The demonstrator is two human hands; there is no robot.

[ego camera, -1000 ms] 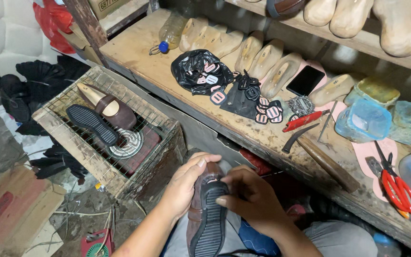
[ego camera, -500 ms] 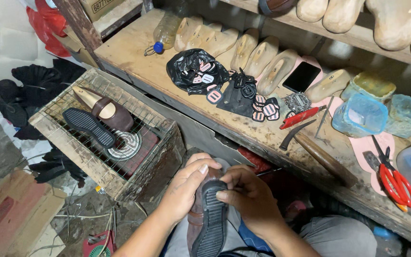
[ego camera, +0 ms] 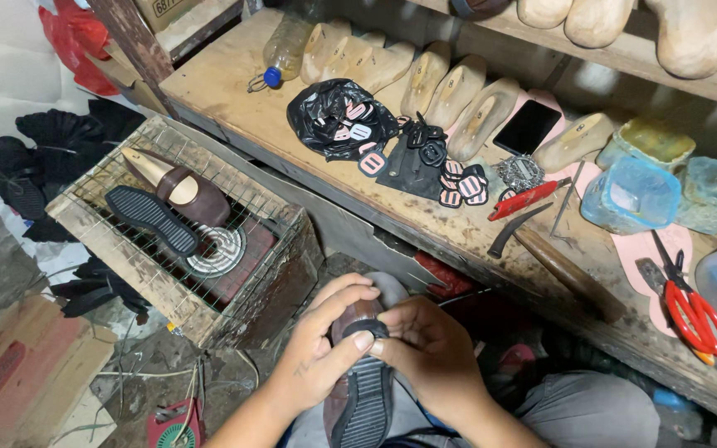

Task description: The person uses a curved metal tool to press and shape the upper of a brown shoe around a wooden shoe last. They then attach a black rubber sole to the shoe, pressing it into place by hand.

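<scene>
From the head camera, we held a brown shoe (ego camera: 350,396) sole-up over our lap, below the bench edge. Our left hand (ego camera: 319,358) wrapped its side, and our right hand (ego camera: 426,350) closed in from the other, fingers of both clamped around the toe so the thumbs could press the ribbed black rubber sole (ego camera: 365,406) flat against the leather. Beside us, a wire-topped wooden crate (ego camera: 234,292) carried another brown shoe (ego camera: 178,187) and a loose sole (ego camera: 151,218) above a coil heater (ego camera: 217,250). Smooth wooden lasts (ego camera: 450,91) lined the workbench (ego camera: 234,108), red scissors (ego camera: 695,311) at its right.
</scene>
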